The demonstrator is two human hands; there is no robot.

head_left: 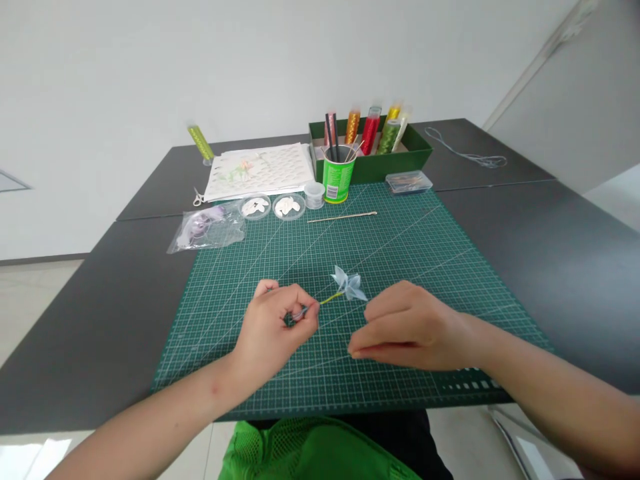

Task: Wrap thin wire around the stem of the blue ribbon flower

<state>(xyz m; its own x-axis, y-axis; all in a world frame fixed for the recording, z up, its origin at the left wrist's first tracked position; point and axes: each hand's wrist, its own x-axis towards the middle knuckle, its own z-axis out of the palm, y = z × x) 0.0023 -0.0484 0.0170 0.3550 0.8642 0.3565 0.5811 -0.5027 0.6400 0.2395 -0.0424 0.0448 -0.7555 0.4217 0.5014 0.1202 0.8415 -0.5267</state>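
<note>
In the head view, a clear plastic bag (215, 227) with pale purple contents overlaps the far left corner of the gridded cutting mat (425, 247). Over the mat's near half, left of its middle, the left hand (280, 317) pinches a thin yellow-green stem (331, 298) between thumb and forefinger. The stem leads to a pale blue, sheer-petalled artificial flower (349, 284) over the middle of the mat. Over the mat's near right part, the right hand (407, 327) has its fingers folded and fingertips pressed together; I cannot tell whether fine thread lies between them. A light, firm pinch closer to the petals would probably steady the flower better. The petals look easy to crease, so the right hand's knuckles are best kept off them.
</note>
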